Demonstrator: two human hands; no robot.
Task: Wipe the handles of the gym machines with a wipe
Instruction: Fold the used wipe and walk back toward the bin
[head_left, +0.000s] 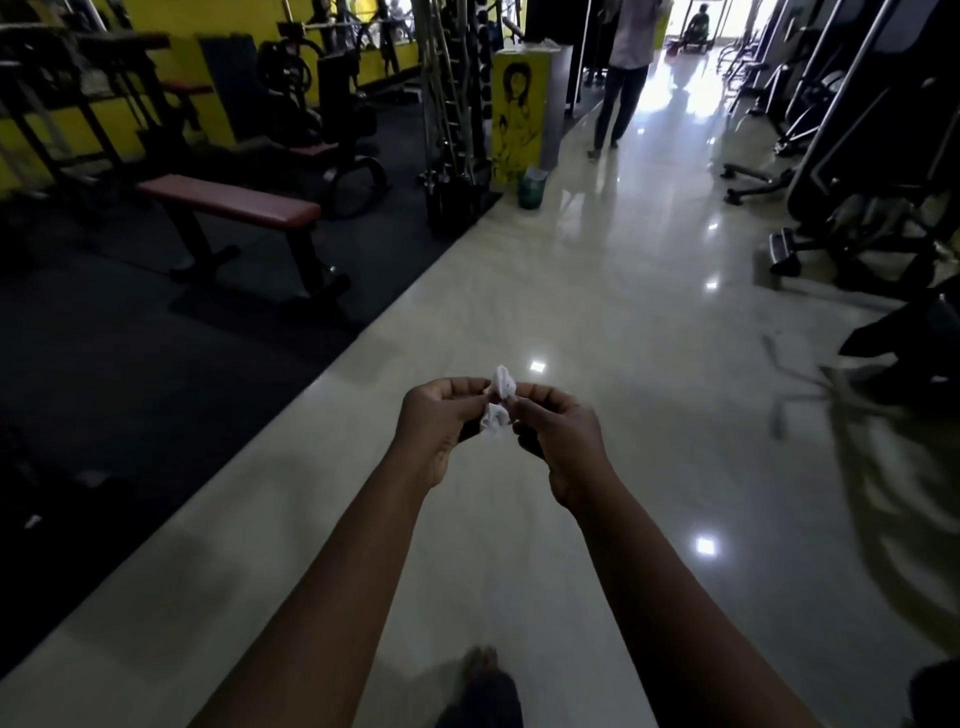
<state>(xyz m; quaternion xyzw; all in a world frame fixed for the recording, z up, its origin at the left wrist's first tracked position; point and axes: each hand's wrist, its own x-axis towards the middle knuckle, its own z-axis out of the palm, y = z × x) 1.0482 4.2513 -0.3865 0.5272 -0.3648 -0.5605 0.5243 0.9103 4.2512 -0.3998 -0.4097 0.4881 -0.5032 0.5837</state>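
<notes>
A small crumpled white wipe is held in front of me over the shiny floor. My left hand and my right hand both pinch it between fingertips and thumb, one on each side. Gym machines stand on both sides: a dark machine at the right and weight machines at the back left. Their handles are too dark to make out.
A red flat bench stands on the black mat at the left. A yellow pillar with a green bin beside it lies ahead. A person stands in the polished aisle further on. My foot shows below.
</notes>
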